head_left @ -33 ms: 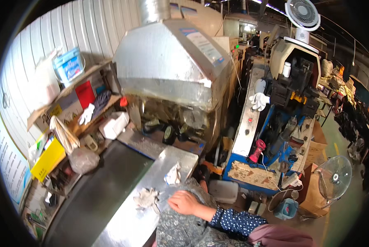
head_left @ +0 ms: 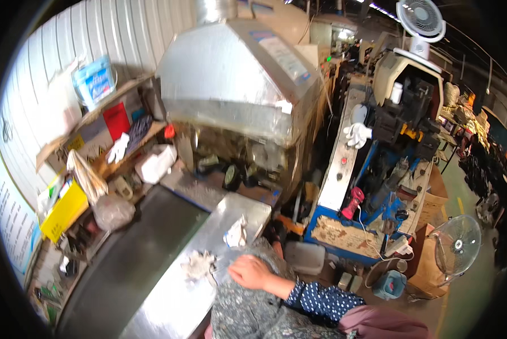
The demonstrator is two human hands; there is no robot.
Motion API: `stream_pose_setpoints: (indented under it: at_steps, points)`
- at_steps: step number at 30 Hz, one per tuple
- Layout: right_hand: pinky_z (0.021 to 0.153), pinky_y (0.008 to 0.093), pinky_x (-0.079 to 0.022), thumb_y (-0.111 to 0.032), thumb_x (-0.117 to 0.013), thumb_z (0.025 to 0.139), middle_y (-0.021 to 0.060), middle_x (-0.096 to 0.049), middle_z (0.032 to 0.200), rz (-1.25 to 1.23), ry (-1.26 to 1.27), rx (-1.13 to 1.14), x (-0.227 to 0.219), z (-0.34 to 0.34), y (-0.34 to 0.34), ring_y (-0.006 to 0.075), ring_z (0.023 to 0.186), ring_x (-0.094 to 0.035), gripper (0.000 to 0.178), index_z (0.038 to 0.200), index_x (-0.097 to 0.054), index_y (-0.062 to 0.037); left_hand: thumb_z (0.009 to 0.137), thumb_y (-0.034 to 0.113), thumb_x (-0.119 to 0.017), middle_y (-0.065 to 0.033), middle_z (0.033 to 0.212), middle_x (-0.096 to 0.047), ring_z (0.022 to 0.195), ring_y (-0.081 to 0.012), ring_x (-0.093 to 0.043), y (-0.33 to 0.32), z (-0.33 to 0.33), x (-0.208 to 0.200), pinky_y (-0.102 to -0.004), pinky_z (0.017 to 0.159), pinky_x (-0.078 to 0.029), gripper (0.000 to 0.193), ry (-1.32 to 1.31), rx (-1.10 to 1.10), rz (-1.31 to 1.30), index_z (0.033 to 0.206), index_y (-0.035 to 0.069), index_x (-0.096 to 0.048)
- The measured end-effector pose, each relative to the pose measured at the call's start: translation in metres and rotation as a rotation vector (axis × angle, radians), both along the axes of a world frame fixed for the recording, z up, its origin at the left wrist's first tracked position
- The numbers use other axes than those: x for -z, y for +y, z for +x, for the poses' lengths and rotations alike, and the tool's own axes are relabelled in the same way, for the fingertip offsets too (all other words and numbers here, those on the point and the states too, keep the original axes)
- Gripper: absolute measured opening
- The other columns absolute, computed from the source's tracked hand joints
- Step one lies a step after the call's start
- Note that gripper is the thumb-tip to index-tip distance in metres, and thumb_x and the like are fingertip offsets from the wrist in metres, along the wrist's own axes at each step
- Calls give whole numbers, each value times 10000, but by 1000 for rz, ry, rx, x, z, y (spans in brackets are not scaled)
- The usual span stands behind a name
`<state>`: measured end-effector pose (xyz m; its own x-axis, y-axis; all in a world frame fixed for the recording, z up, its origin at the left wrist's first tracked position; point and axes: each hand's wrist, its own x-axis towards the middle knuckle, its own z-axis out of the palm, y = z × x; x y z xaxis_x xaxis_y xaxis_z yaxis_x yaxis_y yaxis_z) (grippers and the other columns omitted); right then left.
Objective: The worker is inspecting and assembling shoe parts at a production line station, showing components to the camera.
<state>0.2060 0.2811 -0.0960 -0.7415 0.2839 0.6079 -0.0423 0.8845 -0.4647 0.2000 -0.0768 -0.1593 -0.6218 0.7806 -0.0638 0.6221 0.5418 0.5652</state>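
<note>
My right hand rests palm down on the grey floral cloth over my lap, holding nothing. Its fingers drape loosely over the cloth, their tips partly hidden. A dark blue sleeve with white dots covers that forearm. Left of the hand, a crumpled whitish glove lies on a shiny metal tabletop. Farther up the same surface is a second crumpled white piece, perhaps a glove. My left hand is out of view.
A dark conveyor belt runs beside the tabletop toward a metal-hooded machine. Cluttered shelves stand left. At right are a blue-framed machine, a floor fan and a small blue bucket.
The whole view has shifted very slightly. My right hand stays resting on the cloth, and the crumpled pieces lie where they were.
</note>
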Motion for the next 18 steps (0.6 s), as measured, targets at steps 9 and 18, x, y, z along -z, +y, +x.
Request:
stream_pose_setpoints:
  at_steps: [9,18]
  points:
    - [752,395,-499,-196,-628,852,95,-661,751,-32,6,-20,-9,-3,2,303,752,-636,146,783,-676,-76,882,207,-587,-154,850,-613,695,-248,-574,29,-50,-6,-356,554,-460,207,141,-15,40,948,20,-645]
    - [782,394,-505,-178,-623,848,96,-680,782,-5,1,-8,-12,-1,4,291,773,-649,128,802,-680,-74,865,208,-588,-158,853,-621,719,-273,-588,12,-47,1,-375,577,-473,212,140,50,-61,943,21,-650]
